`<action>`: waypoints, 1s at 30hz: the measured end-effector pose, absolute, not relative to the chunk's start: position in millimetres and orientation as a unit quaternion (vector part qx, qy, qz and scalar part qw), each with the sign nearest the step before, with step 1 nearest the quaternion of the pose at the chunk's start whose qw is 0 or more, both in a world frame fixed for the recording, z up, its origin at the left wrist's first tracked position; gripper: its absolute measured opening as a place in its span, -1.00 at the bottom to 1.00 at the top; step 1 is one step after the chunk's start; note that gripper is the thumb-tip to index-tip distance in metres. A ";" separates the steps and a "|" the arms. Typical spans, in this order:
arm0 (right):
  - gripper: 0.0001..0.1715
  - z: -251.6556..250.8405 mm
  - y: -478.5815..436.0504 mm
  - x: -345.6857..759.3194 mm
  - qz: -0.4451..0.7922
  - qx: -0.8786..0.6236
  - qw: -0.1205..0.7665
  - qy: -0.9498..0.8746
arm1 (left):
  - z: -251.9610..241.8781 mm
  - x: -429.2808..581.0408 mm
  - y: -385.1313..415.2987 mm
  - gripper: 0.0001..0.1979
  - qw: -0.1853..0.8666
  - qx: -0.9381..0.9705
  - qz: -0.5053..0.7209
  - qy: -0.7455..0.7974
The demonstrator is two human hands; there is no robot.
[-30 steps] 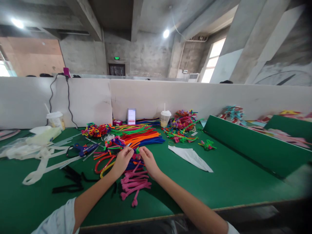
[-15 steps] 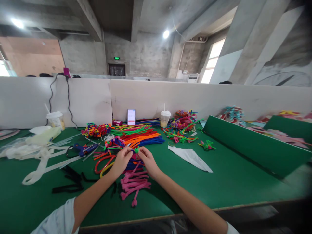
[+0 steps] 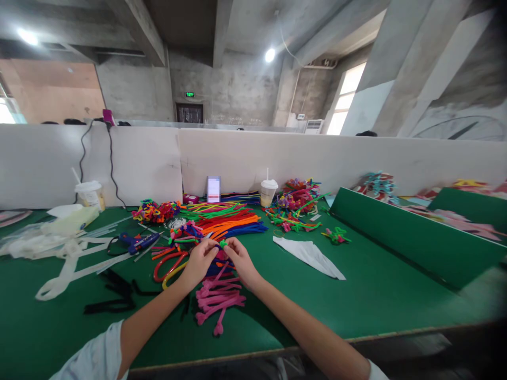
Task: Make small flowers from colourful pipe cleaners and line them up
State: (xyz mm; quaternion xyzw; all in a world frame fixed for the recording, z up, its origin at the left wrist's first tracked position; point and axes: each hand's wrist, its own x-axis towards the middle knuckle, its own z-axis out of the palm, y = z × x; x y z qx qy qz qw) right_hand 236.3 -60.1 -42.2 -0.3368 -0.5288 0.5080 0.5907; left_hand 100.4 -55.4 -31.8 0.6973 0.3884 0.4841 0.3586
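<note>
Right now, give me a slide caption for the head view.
Left hand beside right hand, which pinches a small green fuzzy piece, beyond pink fuzzy stems.

Left forearm (image 3: 158, 310): bare, slanting up from the lower left toward the middle.
Left grip (image 3: 199, 261): fingers curled, thumb brought to the forefinger in a pinch.
Right forearm (image 3: 307, 323): bare, reaching in from the lower right, more of it in view than the left.
Right grip (image 3: 241, 260): likewise pinched, thumb against bent fingers.
Wrists (image 3: 255, 283): both nearly straight.
Fingertips (image 3: 211, 246): the two sets turned toward each other, close together.
</note>
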 end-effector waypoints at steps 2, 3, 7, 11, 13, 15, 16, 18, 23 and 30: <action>-0.79 -43.7 -59.7 236.2 0.517 -0.335 0.591 -0.520 | -32.1 100.5 -55.3 -0.83 0.357 0.704 0.477 0.386; -0.79 -44.4 -59.5 236.2 0.523 -0.335 0.591 -0.515 | -32.6 100.5 -55.1 -0.83 0.356 0.707 0.474 0.385; -0.76 -46.7 -59.3 236.4 0.553 -0.333 0.584 -0.493 | -35.5 100.6 -53.7 -0.82 0.347 0.711 0.475 0.386; -0.73 -46.3 -59.5 236.6 0.583 -0.332 0.575 -0.468 | -37.2 100.8 -53.7 -0.81 0.337 0.714 0.472 0.393; -0.73 -44.6 -59.6 236.8 0.594 -0.329 0.578 -0.453 | -36.8 100.7 -54.4 -0.79 0.327 0.719 0.466 0.400; -0.74 -42.0 -59.7 237.4 0.601 -0.319 0.586 -0.441 | -36.2 100.4 -55.0 -0.77 0.303 0.724 0.466 0.407; -0.75 -40.4 -59.8 238.0 0.602 -0.312 0.590 -0.438 | -36.0 100.0 -55.1 -0.77 0.283 0.729 0.470 0.409; -0.75 -37.6 -59.9 239.3 0.605 -0.297 0.599 -0.433 | -36.2 98.8 -54.6 -0.77 0.226 0.753 0.470 0.401; -0.77 -36.6 -58.8 240.7 0.622 -0.275 0.594 -0.430 | -38.1 95.4 -50.4 -0.81 0.102 0.827 0.404 0.378; -0.82 -37.1 -56.0 244.0 0.467 -0.346 0.635 -0.508 | -35.2 95.2 -51.1 -0.78 0.066 0.862 0.314 0.393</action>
